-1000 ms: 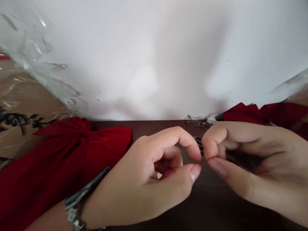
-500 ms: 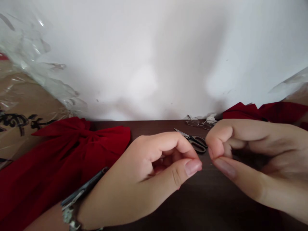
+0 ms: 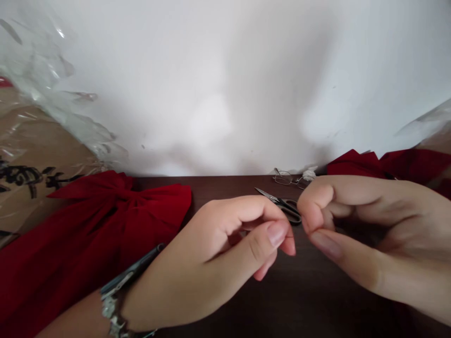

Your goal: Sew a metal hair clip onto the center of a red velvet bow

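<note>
Scissors (image 3: 278, 200) lie just beyond the gap between left hand (image 3: 225, 249) and right hand (image 3: 384, 216), silvery tip pointing away leftward, dark loops partly behind the fingers. Both hands pinch thumb to fingers; whether they grip anything thin, I cannot tell. Dark tabletop (image 3: 299, 281) stretches between them to the white wall (image 3: 176, 94).

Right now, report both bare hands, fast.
Bare left hand: curled closed; anything held cannot be told.
Bare right hand: pinched closed; anything held cannot be told.
</note>
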Available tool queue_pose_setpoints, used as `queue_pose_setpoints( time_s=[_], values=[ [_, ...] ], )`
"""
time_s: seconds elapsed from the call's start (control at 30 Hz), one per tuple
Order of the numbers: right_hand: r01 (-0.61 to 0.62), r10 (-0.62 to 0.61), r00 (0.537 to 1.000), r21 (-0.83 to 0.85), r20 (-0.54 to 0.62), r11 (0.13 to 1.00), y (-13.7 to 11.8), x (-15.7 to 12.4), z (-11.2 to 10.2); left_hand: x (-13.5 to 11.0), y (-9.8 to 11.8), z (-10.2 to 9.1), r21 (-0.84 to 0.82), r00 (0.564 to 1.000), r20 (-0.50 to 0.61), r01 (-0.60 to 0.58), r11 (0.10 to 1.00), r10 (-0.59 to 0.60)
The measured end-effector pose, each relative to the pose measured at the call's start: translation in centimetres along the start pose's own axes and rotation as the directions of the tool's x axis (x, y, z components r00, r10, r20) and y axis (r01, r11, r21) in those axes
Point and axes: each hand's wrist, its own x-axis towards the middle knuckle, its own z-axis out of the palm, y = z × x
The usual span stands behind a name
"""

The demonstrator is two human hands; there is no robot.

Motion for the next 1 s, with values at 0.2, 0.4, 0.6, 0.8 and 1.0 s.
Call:
queue_pose_setpoints(
  time_s=[0.2,0.4,0.6,0.8,1.0],
  values=[
    [-0.101,0.1,0.995,0.04,0.014,0.994,-0.1,0.2,0.1,0.0,-0.1,-0.1,0.009,0.998,0.049,0.031,0.999,-0.031],
    [-0.117,0.116,0.993,0.048,0.014,0.992,-0.4,0.7,0.0,0.0,-0.3,-0.4,0.207,0.988,-0.122,-0.068,0.976,0.095],
    [-0.107,0.103,0.994,0.084,0.044,0.991,0.1,0.9,0.1,-0.1,-0.6,-0.3,0.336,0.956,-0.167,-0.176,0.926,0.242],
    [-0.127,0.116,0.988,0.108,0.098,0.986,0.0,1.0,0.3,-0.1,-0.5,0.0,0.353,0.951,-0.177,-0.179,0.918,0.253],
    [-0.138,0.129,0.985,0.081,0.115,0.987,0.0,1.1,0.2,0.2,-0.3,-0.1,0.337,0.95,-0.182,-0.182,0.924,0.254]
  ],
)
